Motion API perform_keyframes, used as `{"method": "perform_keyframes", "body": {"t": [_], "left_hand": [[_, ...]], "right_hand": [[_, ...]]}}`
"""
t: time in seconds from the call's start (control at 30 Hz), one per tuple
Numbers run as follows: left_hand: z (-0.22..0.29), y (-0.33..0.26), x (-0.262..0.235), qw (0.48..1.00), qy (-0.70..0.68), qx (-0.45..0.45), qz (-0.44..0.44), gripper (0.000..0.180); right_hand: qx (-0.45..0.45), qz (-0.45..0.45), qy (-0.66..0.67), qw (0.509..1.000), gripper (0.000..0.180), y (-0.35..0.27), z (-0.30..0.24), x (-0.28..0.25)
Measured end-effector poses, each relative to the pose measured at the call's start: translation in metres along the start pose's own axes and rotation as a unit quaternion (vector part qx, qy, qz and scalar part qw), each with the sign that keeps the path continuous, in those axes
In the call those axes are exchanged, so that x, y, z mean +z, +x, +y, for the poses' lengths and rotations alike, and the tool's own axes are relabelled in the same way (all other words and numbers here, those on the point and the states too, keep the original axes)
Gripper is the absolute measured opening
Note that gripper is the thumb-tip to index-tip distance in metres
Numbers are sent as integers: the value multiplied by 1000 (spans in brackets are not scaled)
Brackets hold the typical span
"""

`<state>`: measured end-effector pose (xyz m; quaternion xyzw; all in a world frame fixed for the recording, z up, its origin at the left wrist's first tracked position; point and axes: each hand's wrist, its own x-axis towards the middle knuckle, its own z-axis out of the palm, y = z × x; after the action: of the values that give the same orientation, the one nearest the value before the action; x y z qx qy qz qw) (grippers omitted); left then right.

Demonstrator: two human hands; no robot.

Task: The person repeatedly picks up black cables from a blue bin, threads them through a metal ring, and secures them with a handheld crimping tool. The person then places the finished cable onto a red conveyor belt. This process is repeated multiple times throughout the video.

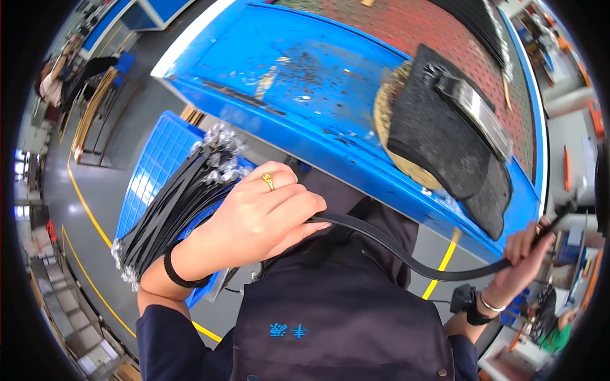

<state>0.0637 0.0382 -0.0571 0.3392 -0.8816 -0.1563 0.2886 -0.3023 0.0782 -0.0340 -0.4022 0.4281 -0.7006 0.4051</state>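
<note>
A long black strap (406, 257) sags in a curve across my front, between my two hands. My left hand (273, 209), with a gold ring, pinches it between thumb and fingers; its end there is hidden in the grip. At the right, my right hand (524, 257) has its fingers wrapped round the strap, and a length runs on past it toward the upper right. Left of my left forearm, a blue plastic basket (149, 162) bears a bundle of similar black straps (171, 203) with ends wrapped in clear plastic.
Ahead stands a blue workbench (298, 82) with dark scraps and a red dotted surface (375, 25). On it, a black pad (438, 136) carries a shiny metal block (476, 111). More black straps (470, 22) lie at the far right. Other people are in the background.
</note>
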Motion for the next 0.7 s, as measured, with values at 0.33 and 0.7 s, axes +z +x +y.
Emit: {"method": "perform_keyframes", "body": {"t": [0.33,0.7], "left_hand": [[44,68,28,978,64,180,-87,11],[20,77,21,967,-144,29,-207,15]], "right_hand": [[82,-440,-314,837,24,-21,29,74],[-156,-457,-481,732,13,-12,29,64]]}}
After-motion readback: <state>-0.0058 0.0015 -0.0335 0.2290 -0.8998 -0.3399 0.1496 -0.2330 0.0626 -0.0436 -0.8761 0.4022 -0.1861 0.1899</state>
